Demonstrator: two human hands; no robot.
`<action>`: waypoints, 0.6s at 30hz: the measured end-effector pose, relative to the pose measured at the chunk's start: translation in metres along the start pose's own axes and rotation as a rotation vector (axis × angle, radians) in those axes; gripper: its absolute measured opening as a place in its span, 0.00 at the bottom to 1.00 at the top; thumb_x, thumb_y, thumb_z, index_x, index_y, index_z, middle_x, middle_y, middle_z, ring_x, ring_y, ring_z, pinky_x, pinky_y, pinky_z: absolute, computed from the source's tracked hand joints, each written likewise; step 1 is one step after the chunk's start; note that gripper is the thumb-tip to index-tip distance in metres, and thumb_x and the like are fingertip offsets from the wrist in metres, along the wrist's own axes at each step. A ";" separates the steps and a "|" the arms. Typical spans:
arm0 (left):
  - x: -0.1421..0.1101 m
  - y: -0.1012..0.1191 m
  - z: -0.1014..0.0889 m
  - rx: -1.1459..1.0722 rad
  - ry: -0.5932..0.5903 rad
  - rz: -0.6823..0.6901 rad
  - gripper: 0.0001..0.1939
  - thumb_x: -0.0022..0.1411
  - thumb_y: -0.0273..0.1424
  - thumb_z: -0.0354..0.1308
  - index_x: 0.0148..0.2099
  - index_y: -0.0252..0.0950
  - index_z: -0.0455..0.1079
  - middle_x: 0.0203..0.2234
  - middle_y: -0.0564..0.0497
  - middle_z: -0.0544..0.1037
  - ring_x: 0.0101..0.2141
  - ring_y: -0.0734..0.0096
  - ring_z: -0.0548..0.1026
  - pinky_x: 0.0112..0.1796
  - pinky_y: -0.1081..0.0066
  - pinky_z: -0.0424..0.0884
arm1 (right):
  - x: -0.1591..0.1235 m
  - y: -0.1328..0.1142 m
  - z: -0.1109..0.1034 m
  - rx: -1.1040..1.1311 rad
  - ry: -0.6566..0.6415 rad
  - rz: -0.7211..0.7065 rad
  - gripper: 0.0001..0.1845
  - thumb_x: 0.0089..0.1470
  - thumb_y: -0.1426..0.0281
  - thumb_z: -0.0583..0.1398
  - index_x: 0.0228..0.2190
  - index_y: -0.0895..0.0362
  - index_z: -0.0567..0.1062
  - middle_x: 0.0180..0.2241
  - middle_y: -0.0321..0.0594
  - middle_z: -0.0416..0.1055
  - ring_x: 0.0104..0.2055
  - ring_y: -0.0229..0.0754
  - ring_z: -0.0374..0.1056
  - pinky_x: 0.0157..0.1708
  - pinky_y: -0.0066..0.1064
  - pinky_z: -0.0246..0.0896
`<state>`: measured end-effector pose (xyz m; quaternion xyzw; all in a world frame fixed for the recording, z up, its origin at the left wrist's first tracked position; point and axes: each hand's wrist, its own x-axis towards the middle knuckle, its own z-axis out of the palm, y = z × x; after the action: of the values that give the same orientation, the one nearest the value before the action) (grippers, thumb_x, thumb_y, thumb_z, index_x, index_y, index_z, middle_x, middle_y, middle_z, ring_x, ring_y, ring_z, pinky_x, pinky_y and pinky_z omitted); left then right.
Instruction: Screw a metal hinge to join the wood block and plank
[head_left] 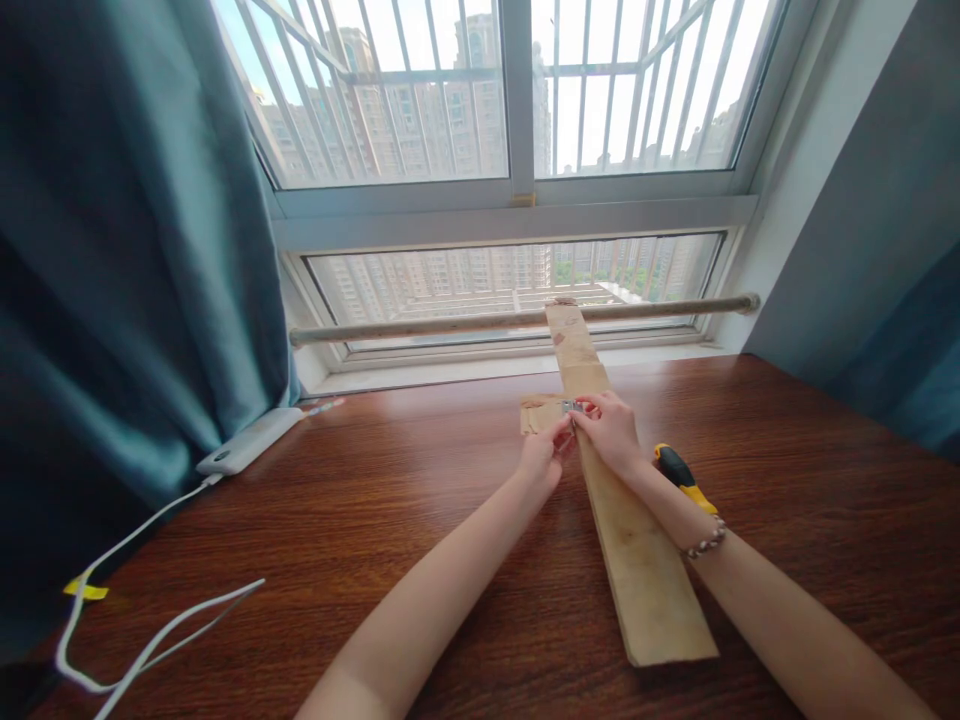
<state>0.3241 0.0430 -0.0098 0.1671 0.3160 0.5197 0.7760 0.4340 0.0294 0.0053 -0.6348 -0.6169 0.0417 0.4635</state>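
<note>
A long wooden board [645, 560] lies lengthwise on the brown table, its far end reaching the window rail. Against its left side is a short wooden piece [541, 414] with a rough end. Where the two meet sits a small silver metal hinge [570, 407], partly covered by fingers. My left hand [546, 452] pinches at its near left edge, by the short piece. From the right, my right hand [611, 430] reaches over the board, thumb and fingers closed on the hinge. A black and yellow tool handle [684, 478] lies beside my right forearm, which partly hides it.
A white power strip [251, 442] with a white cable [161, 640] lies on the table's left. Dark curtains [135, 220] hang at left. A horizontal rail [420, 327] crosses before the barred window, and a wall stands at right.
</note>
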 end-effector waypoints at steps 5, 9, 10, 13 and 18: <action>0.000 -0.004 -0.002 -0.014 0.036 0.018 0.06 0.50 0.17 0.58 0.30 0.30 0.71 0.23 0.50 0.75 0.21 0.79 0.70 0.25 0.77 0.66 | 0.004 0.003 -0.001 0.011 -0.043 0.022 0.12 0.49 0.69 0.60 0.36 0.59 0.77 0.29 0.40 0.70 0.30 0.40 0.65 0.34 0.30 0.59; -0.001 -0.007 -0.002 -0.033 0.064 0.036 0.06 0.50 0.16 0.58 0.30 0.30 0.70 0.22 0.51 0.75 0.20 0.78 0.70 0.24 0.76 0.66 | 0.007 0.005 -0.004 -0.034 -0.067 0.080 0.17 0.46 0.69 0.62 0.40 0.59 0.74 0.28 0.39 0.71 0.30 0.40 0.66 0.34 0.30 0.58; -0.001 -0.007 -0.002 -0.038 0.069 0.041 0.06 0.49 0.16 0.59 0.30 0.30 0.70 0.22 0.51 0.75 0.20 0.78 0.70 0.24 0.76 0.66 | 0.007 0.005 -0.005 -0.076 -0.060 0.092 0.17 0.46 0.68 0.62 0.41 0.59 0.74 0.29 0.39 0.70 0.31 0.40 0.66 0.34 0.30 0.58; 0.000 -0.009 -0.003 -0.058 0.074 0.052 0.07 0.48 0.17 0.60 0.30 0.31 0.70 0.23 0.51 0.75 0.20 0.78 0.69 0.23 0.76 0.67 | 0.004 0.002 -0.008 -0.220 -0.035 0.121 0.17 0.47 0.63 0.62 0.39 0.56 0.74 0.31 0.40 0.70 0.33 0.41 0.66 0.32 0.30 0.56; 0.001 -0.009 -0.005 -0.062 0.061 0.044 0.07 0.47 0.17 0.60 0.30 0.31 0.70 0.22 0.51 0.75 0.19 0.79 0.68 0.23 0.76 0.67 | 0.002 -0.002 -0.010 -0.282 -0.058 0.142 0.15 0.49 0.62 0.62 0.38 0.55 0.73 0.32 0.37 0.70 0.33 0.40 0.65 0.30 0.29 0.54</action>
<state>0.3276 0.0402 -0.0194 0.1339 0.3194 0.5509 0.7593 0.4387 0.0257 0.0136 -0.7342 -0.5831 0.0056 0.3477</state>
